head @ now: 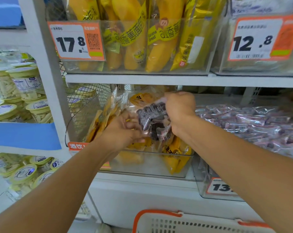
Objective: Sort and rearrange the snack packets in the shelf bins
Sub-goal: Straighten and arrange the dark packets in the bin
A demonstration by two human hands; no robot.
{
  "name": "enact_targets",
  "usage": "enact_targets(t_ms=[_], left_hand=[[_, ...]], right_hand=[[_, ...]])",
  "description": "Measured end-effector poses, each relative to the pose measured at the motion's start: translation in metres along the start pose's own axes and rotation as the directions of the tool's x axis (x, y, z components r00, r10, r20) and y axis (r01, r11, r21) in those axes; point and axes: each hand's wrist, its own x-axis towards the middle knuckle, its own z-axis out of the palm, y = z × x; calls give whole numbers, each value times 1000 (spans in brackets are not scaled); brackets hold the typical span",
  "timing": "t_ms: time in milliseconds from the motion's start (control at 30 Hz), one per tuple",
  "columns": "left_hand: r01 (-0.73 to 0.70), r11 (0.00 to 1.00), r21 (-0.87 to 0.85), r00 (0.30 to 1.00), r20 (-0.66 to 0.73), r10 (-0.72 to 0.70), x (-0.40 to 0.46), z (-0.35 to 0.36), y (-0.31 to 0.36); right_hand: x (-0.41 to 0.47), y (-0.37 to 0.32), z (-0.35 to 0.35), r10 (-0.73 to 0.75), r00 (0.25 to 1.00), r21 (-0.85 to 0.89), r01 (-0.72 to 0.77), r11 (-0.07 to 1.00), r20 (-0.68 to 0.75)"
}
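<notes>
A white shelf unit [142, 79] is filling the view, its upper level carrying a clear bin of banana bread packets [139, 39] behind a 17.8 price tag [75, 41]. On the lower level, a clear bin [150, 163] is holding yellow snack packets [174, 157], and beside it on the right another bin is holding purple packets [253, 121]. An orange-rimmed basket [189, 222] is sitting below. The right hand [180, 108] is clenching the top of a dark purple snack packet [152, 118] above the yellow packets' bin. The left hand [123, 130] is reaching in beside it, fingers curling at the packet's lower edge, though its grasp is unclear.
</notes>
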Motion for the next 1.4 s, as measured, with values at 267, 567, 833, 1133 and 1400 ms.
enact_targets(t_ms=[267, 567, 833, 1133, 1400], left_hand=[[-276, 818, 504, 723, -452, 522, 7, -4, 2], [-161, 894, 418, 943, -201, 264, 12, 3, -10], [-135, 891, 433, 969, -133, 211, 17, 3, -8], [-240, 886, 397, 913, -218, 345, 18, 1, -11], [-381, 890, 249, 868, -237, 437, 8, -4, -1]], right_hand=[[-9, 19, 2, -288, 956, -266, 265, 927, -54], [-14, 6, 20, 286, 885, -193, -228, 954, 368], [-10, -8, -11, 404, 589, -575, 130, 808, 700], [-4, 19, -14, 357, 477, -590, 559, 582, 803], [-10, -11, -48, -80, 409, -341, 842, 418, 909]])
